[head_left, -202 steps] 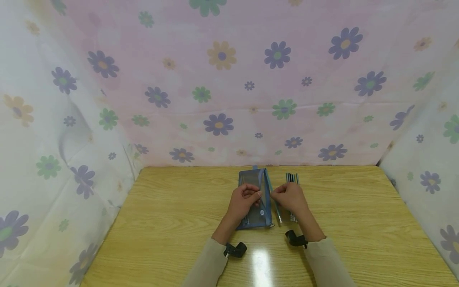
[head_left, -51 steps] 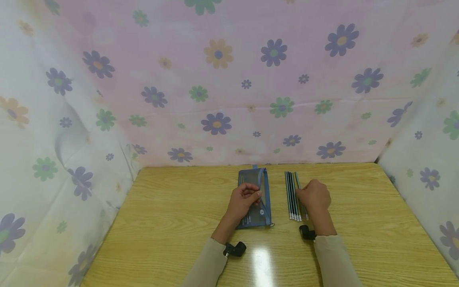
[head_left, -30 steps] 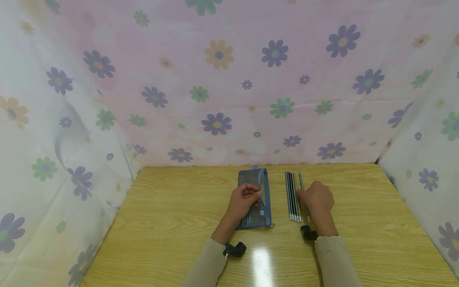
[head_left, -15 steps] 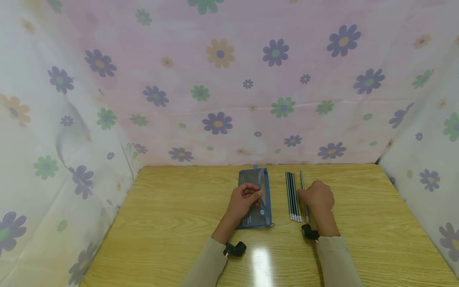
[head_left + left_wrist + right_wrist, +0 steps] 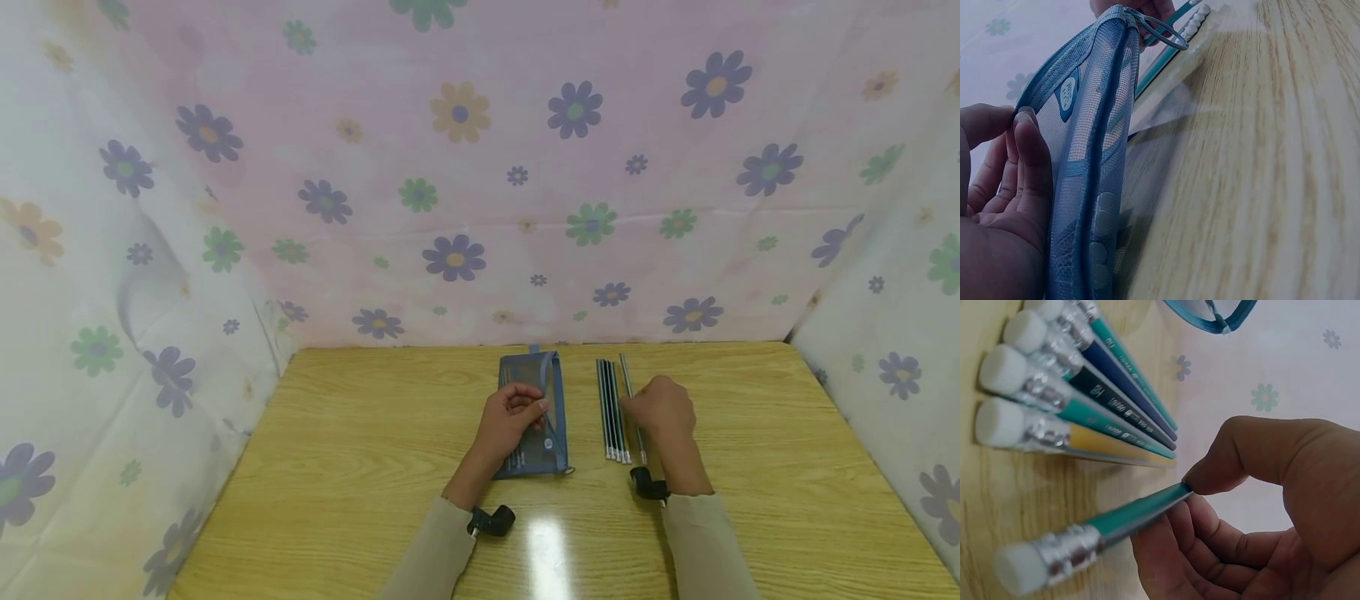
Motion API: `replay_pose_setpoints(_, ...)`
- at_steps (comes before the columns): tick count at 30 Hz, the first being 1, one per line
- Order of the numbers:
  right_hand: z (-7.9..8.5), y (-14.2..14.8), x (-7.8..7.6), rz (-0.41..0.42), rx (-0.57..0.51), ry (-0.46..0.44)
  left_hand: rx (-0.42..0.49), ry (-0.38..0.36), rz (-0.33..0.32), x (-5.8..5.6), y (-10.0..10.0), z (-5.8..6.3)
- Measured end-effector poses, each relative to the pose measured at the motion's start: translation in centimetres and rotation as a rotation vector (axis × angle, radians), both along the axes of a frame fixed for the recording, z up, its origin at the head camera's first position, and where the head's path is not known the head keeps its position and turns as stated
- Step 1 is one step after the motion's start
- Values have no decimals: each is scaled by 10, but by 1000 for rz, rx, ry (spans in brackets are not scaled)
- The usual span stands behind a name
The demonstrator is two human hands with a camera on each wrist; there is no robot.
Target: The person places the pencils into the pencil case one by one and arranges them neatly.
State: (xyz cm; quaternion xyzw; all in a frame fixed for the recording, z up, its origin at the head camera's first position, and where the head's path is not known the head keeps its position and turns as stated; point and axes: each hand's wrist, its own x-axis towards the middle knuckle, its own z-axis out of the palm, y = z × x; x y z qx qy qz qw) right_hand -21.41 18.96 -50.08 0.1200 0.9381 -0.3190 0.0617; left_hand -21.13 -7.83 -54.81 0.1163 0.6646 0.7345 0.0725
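In the head view my left hand [image 5: 512, 423] lies over a blue mesh pencil case [image 5: 561, 421]. Its thumb and forefinger pinch the blue-trimmed edge of the opening, as the left wrist view shows. Several pencils show through the mesh. My right hand [image 5: 663, 412] pinches a green pencil [image 5: 1138, 515] between thumb and fingers, with its white eraser end towards me. To the left of that pencil lies a row of several pencils [image 5: 612, 417], side by side with erasers towards me. Green, dark blue, black and yellow ones show in the right wrist view.
All of this lies on a wood-grain table [image 5: 360, 433], close to its back edge. Flower-print cloth [image 5: 465, 183] hangs behind and at both sides. A metal ring [image 5: 1163, 31] hangs from the case's near corner. Each wrist wears a black camera.
Since the earliest frame my right hand has moved from beside the case to the right of the row, holding a pencil. Lately that pencil's far end swung left. My left hand stayed put.
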Motion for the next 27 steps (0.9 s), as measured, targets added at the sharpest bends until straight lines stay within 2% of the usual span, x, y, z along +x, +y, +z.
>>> replay_pose_setpoints(11,3,-1,0,63,-43,48,-7,4,3,0,0,0)
replay_pose_setpoints(27,4,-9,-1,162,-171,47,-10,-9,11,0,1,0)
